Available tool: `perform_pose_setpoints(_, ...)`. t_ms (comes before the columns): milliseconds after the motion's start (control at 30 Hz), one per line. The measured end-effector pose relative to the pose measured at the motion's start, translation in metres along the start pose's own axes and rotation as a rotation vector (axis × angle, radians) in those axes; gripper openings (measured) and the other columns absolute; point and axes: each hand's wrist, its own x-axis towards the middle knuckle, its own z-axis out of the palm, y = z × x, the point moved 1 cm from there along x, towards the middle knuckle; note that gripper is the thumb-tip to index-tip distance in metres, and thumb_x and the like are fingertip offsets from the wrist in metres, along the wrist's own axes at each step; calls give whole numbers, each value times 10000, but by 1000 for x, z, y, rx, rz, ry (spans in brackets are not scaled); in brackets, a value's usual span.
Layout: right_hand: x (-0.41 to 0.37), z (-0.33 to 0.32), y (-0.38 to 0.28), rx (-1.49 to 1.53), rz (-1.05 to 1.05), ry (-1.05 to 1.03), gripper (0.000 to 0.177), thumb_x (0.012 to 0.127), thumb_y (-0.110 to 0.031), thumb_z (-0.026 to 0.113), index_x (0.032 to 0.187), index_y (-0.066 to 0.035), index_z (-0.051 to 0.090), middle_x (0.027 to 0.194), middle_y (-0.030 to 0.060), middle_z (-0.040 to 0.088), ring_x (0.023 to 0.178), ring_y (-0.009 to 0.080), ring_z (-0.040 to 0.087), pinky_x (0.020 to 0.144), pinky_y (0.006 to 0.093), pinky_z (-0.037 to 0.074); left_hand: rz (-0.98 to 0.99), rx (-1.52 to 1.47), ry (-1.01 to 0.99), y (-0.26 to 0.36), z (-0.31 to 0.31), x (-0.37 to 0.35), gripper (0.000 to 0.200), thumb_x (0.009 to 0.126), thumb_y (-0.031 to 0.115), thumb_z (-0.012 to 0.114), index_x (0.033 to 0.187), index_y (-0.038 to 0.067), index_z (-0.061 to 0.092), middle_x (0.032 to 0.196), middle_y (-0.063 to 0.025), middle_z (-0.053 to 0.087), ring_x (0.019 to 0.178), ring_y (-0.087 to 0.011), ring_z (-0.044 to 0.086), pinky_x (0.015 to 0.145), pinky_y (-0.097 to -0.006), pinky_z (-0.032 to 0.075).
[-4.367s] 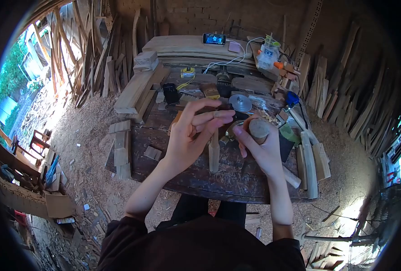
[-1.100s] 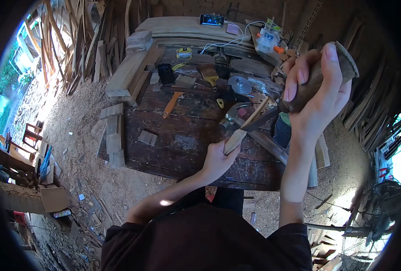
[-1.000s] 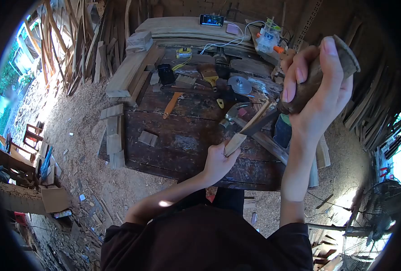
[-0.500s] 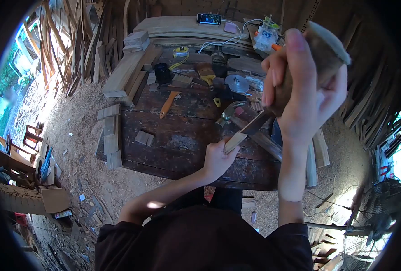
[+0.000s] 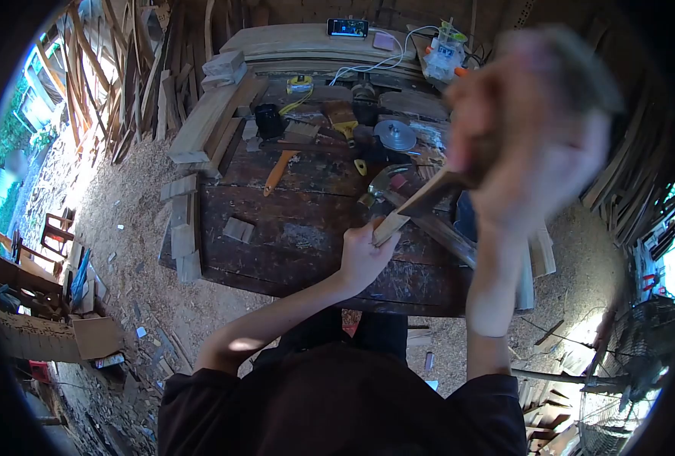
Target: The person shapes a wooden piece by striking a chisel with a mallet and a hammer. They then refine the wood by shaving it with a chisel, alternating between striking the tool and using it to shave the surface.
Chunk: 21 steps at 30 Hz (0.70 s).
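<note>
Over the near middle of the bench, my left hand [image 5: 364, 257] is closed around the lower end of a narrow pale wooden strip [image 5: 389, 228]. My right hand [image 5: 527, 144], blurred and close to the camera at the upper right, is wrapped round a thick wooden handle [image 5: 590, 72]. From it a dark chisel-like blade [image 5: 431, 199] points down and left, lying along the strip in this view. The fingers and blur hide how blade and handle join. Just behind the strip, a hammer [image 5: 387, 182] rests on the bench.
The dark wooden workbench [image 5: 277, 247] bears an orange-handled tool [image 5: 279, 173], a metal disc [image 5: 395, 136], a brush [image 5: 343, 121], a yellow tape measure [image 5: 299, 85] and a small wood block [image 5: 239, 229]. A phone [image 5: 347, 28] stands at the back. Shavings cover the floor [image 5: 132, 205].
My right hand has shifted a little outward to the right and blurred with motion. The pale strip shows further up beside the blade. My left hand keeps its grip, almost in place.
</note>
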Motion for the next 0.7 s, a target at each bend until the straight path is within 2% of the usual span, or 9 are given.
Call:
perform_pose_setpoints(133, 8, -16, 21, 10, -114, 15, 146, 873, -159, 634, 834, -24, 592, 524, 68, 526, 333, 119, 456, 326, 245, 379, 44, 50, -22, 2, -2, 6, 173, 768, 88, 701, 873, -35, 641, 656, -185, 628, 602, -285, 670, 512, -320, 495)
perform_pose_setpoints(267, 1, -2, 4, -256, -35, 171, 132, 880, -153, 629, 848, -28, 596, 528, 62, 524, 335, 113, 456, 391, 250, 422, -29, 69, -62, -8, 0, 3, 191, 768, 96, 709, 889, -37, 647, 664, -185, 630, 600, -271, 672, 517, -316, 492)
perform_pose_setpoints(300, 0, 4, 4, -106, 113, 129, 141, 886, -155, 622, 850, -22, 595, 528, 65, 522, 335, 108, 453, 429, 262, 454, -22, 65, -61, -11, 3, 4, 191, 768, 96, 709, 889, -37, 647, 664, -185, 630, 600, -271, 672, 517, -316, 492)
perform_pose_setpoints(367, 15, 1, 7, -3, -189, 0, 148, 890, -156, 611, 843, -17, 591, 528, 60, 522, 334, 105, 451, 445, 270, 467, 60, 28, -44, -7, 2, 7, 193, 771, 94, 711, 905, -32, 654, 651, -182, 624, 590, -266, 669, 510, -316, 486)
perform_pose_setpoints(400, 10, -7, -3, -13, -16, 43, 154, 894, -153, 600, 818, -20, 583, 528, 43, 518, 333, 103, 449, 467, 277, 469, 61, 29, -45, -6, 2, 9, 193, 771, 94, 711, 905, -32, 654, 651, -182, 624, 590, -266, 669, 510, -316, 486)
perform_pose_setpoints(433, 8, -1, -7, 46, -200, 108, 156, 894, -162, 597, 814, -29, 581, 525, 36, 517, 332, 102, 450, 469, 283, 475, 59, 31, -56, 6, -1, 15, 187, 773, 88, 708, 907, -31, 654, 655, -182, 624, 586, -266, 667, 508, -317, 483)
perform_pose_setpoints(500, 12, -23, -2, -82, -45, 28, 143, 888, -166, 607, 833, -35, 588, 523, 41, 521, 335, 99, 454, 468, 269, 485, 43, 29, -71, 7, -2, 11, 182, 775, 82, 706, 910, -29, 655, 658, -181, 624, 582, -266, 664, 507, -319, 481)
perform_pose_setpoints(600, 10, -17, -3, -100, -65, 17, 139, 889, -166, 606, 841, -37, 590, 526, 43, 524, 337, 98, 453, 463, 266, 484, 133, 104, -87, -6, 0, 8, 175, 784, 70, 698, 919, -32, 652, 673, -183, 624, 584, -270, 662, 510, -320, 477)
perform_pose_setpoints(700, 3, -7, 0, -119, -71, 6, 133, 891, -165, 606, 853, -38, 593, 532, 46, 528, 340, 97, 452, 454, 263, 481, 54, 27, -104, 2, -2, 15, 167, 795, 73, 690, 922, -28, 650, 685, -179, 628, 609, -275, 668, 526, -311, 478)
